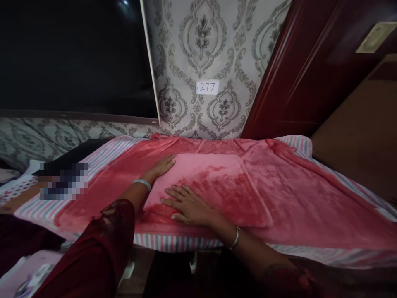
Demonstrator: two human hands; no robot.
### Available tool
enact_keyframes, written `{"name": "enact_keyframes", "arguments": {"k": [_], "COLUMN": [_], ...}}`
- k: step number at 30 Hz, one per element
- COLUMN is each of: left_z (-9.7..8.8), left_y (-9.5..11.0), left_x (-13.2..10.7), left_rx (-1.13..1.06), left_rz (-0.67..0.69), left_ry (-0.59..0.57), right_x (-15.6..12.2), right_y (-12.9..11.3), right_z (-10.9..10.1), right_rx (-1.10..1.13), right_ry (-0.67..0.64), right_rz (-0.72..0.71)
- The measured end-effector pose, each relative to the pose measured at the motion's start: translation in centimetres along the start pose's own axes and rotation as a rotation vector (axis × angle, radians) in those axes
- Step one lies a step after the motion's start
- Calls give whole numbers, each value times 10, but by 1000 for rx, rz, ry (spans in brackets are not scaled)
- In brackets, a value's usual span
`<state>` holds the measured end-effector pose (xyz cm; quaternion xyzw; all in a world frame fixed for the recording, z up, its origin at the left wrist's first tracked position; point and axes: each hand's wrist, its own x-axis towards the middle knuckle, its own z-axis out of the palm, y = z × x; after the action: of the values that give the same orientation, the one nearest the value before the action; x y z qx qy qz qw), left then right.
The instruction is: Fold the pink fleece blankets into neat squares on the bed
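A red-pink plush blanket point(297, 194) lies spread over a striped cloth point(176, 243). On its middle rests a flat rectangular piece of the same plush fabric point(214, 182), its pile light pink at the upper left and darker red lower down. My left hand point(164, 165) lies on the upper left edge of this rectangle, fingers stretched out. Nearer to me, my right hand point(191, 207) presses flat on the lower left part of it, with the fingers spread. Neither hand grips anything. Whether the rectangle is separate from the blanket or a folded part, I cannot tell.
A large black television screen point(74, 58) is at the upper left, above a dark flat item point(77, 155). Behind the surface is a patterned wall point(201, 37) with a paper label point(207, 87) reading 277. A dark red wooden panel point(304, 70) stands at the right.
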<state>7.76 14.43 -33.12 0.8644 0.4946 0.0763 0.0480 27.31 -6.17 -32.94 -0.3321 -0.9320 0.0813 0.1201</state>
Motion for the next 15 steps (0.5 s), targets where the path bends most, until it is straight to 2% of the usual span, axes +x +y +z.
{"name": "enact_keyframes", "arguments": {"k": [6,10,12,15], "left_z": [-26,-42,-44,-35], "left_y": [17,51,78,125], "left_x": [-3,-11,-18,-28], "left_rx": [112,147,140,89], "left_rz": [-78,-5,78,252], "left_ry": [-5,0,-30,-73], "right_x": [2,-10,-26,-60], "right_y": [-4,-3,7,31], "right_z": [-2,-26,-44,-63], "right_rx": [-17,-3,6,-66], "right_ry": [46,154,222,281], "right_rz": [-16,1,108,424]}}
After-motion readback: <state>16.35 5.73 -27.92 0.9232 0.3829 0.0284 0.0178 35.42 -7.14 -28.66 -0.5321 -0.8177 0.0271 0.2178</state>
